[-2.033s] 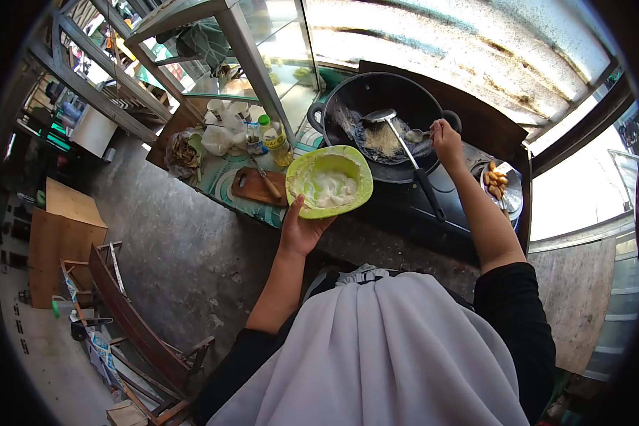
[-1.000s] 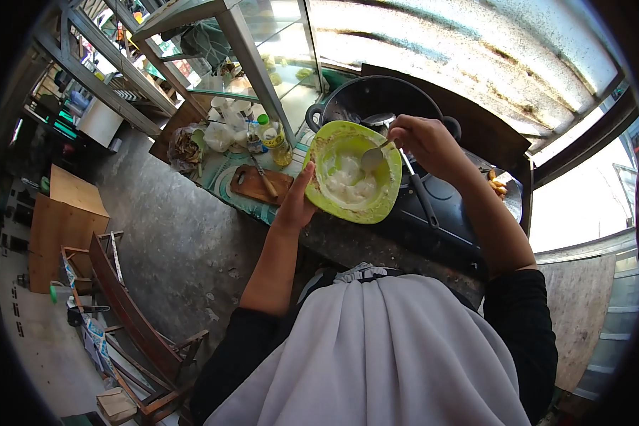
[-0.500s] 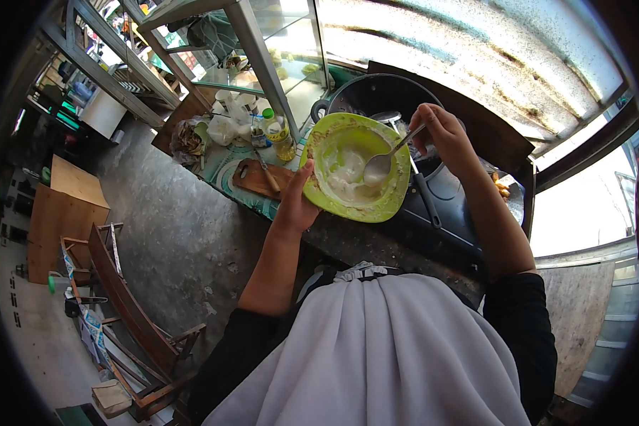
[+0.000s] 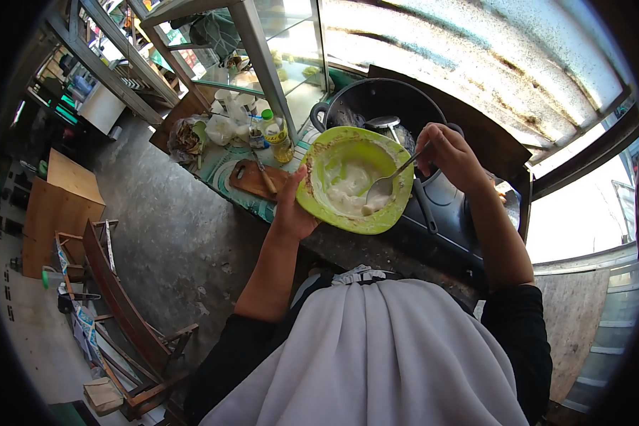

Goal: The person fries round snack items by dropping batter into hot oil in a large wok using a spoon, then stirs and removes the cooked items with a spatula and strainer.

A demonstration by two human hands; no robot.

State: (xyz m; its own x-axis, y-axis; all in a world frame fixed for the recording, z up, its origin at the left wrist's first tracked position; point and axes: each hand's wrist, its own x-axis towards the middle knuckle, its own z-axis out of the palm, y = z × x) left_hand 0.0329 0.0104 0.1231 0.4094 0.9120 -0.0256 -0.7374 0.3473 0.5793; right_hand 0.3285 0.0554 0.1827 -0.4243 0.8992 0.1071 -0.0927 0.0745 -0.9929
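Note:
My left hand (image 4: 295, 210) grips the left rim of a lime-green bowl (image 4: 366, 226), which is tilted toward me. Pale, thick batter (image 4: 344, 188) lies in the bowl and smears its inner walls. In my right hand (image 4: 449, 155) is the handle of a metal spoon (image 4: 381, 188); its head rests in the batter at the bowl's right side. Behind the bowl stands a large dark wok (image 4: 383, 91) with a metal skimmer (image 4: 383, 122) in it. The skimmer's black handle (image 4: 424, 206) sticks out over the stove toward me.
Left of the bowl, a knife (image 4: 265, 174) lies on a wooden cutting board (image 4: 245, 182). An oil bottle (image 4: 280, 145) and plastic bags (image 4: 221, 130) stand behind it, near a glass display case (image 4: 291, 64). The black stove (image 4: 451, 213) is at right; a wooden bench (image 4: 124, 305) stands lower left.
The bowl has dropped slightly toward me, showing more of the wok and skimmer. My right hand and the spoon have moved a little lower with it.

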